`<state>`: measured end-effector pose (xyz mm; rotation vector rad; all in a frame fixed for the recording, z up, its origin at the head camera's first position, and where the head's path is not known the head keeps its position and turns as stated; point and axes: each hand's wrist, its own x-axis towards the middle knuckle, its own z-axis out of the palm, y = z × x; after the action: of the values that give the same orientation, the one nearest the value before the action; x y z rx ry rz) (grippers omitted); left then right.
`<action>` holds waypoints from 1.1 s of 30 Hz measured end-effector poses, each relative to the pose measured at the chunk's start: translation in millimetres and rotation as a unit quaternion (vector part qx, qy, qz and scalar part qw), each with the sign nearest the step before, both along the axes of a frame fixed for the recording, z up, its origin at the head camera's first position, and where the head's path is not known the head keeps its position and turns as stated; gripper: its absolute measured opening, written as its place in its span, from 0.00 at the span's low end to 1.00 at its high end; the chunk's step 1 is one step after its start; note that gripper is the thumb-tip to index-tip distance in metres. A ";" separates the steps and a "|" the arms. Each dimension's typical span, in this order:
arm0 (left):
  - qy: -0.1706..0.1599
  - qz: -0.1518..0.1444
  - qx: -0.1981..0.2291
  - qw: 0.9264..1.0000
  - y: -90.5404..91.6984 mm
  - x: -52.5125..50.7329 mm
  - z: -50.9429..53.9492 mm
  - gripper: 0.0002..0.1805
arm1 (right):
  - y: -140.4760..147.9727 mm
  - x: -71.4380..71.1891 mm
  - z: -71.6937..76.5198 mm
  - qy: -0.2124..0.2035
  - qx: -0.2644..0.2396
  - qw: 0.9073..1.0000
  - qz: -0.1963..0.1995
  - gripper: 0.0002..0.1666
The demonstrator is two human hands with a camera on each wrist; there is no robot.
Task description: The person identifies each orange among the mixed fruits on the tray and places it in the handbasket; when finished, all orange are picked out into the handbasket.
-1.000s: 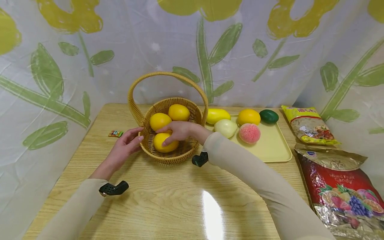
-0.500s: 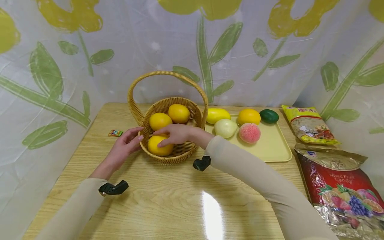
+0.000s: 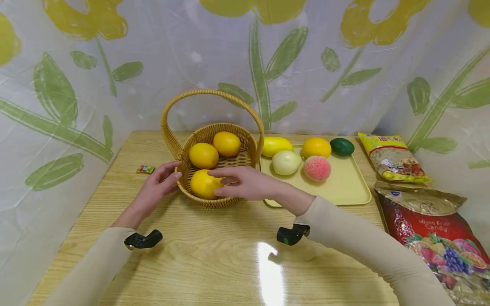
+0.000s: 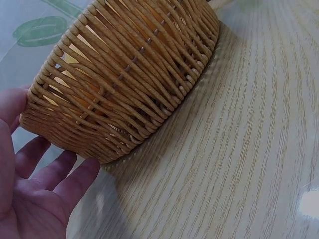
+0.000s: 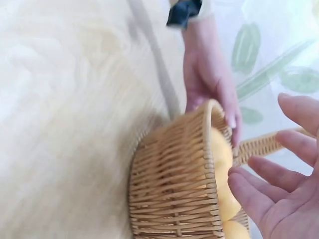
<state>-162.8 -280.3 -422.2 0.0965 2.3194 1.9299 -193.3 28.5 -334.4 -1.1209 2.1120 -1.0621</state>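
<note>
A wicker basket [image 3: 218, 203] with a tall hoop handle holds three orange-yellow fruits. Two of these, a left fruit [image 3: 203, 155] and a back fruit [image 3: 227, 144], lie behind the front fruit [image 3: 204, 185]. My left hand [image 3: 158, 182] holds the basket's left rim; in the left wrist view its thumb is at the rim and its fingers touch the woven side [image 4: 124, 74]. Over the right front of the basket is my right hand [image 3: 245, 182], fingers spread and relaxed, holding nothing. In the right wrist view that hand [image 5: 284, 184] stands apart from the basket.
Right of the basket, a pale yellow tray [image 3: 344, 191] carries a long yellow fruit [image 3: 277, 146], a pale fruit [image 3: 286, 162], a peach [image 3: 317, 168], an orange fruit [image 3: 316, 148] and a green fruit [image 3: 342, 146]. Beyond are a yellow bag [image 3: 394, 157] and candy bag [image 3: 436, 233]; a small wrapped sweet [image 3: 145, 169] lies left.
The right hand has let go of the front fruit after shifting it left, and has drawn back to the right. The left hand stays at the basket rim.
</note>
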 end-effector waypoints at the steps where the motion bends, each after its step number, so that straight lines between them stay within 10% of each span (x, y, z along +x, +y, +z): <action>1: 0.001 0.000 0.000 1.000 0.1 0.1 0.2 0.32 | 5.1 4.0 -0.1 -0.010 -0.012 1.000 -0.004 0.33; 14: 0.006 -0.001 0.004 1.000 0.6 -0.1 -0.9 0.31 | 102.7 13.7 -5.6 -0.084 -0.107 0.984 -0.118 0.31; 25: 0.006 0.000 -0.003 1.000 -0.7 -0.3 -1.2 0.31 | 198.0 -50.0 -10.9 -0.044 -0.097 0.946 -0.305 0.36; 33: 0.006 0.000 -0.003 1.000 -0.2 0.5 -0.8 0.31 | 233.0 -94.7 -26.3 -0.058 -0.026 0.937 -0.343 0.42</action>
<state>-162.3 -280.6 -423.0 0.1074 2.3321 1.9267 -288.0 261.5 -360.7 -0.3015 2.4423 -1.4447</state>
